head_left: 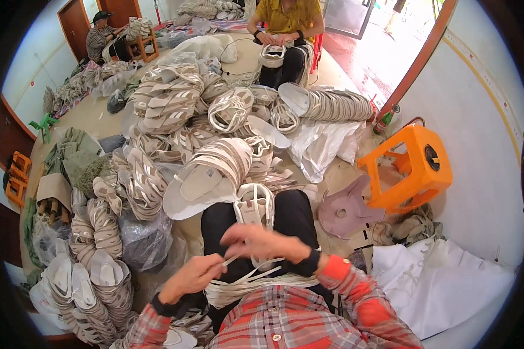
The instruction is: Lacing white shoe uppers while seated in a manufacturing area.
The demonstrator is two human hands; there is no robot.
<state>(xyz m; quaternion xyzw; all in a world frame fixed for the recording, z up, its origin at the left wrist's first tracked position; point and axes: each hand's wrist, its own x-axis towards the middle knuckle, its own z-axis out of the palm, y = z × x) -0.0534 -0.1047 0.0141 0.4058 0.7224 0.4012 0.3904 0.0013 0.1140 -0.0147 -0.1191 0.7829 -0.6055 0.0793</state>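
A beige and white shoe upper (254, 205) lies between my knees, its toe part pointing toward me. My left hand (195, 276) is closed in a pinch on a thin white shoelace (232, 260), left of the upper. Crossing above the upper, my right hand (261, 242) points left with bent, slightly blurred fingers, and the lace runs up to its thumb. It appears closed on that lace. Part of the upper is hidden under this hand. A bundle of pale laces (256, 288) drapes across my lap.
Stacks of shoe uppers (174, 96) fill the floor ahead and at left, one stack (215, 168) close to my knees. At right stand an orange stool (410, 166) and a mauve plastic piece (348, 208), near white sheeting (442, 285). Another person (285, 26) sits opposite, handling an upper.
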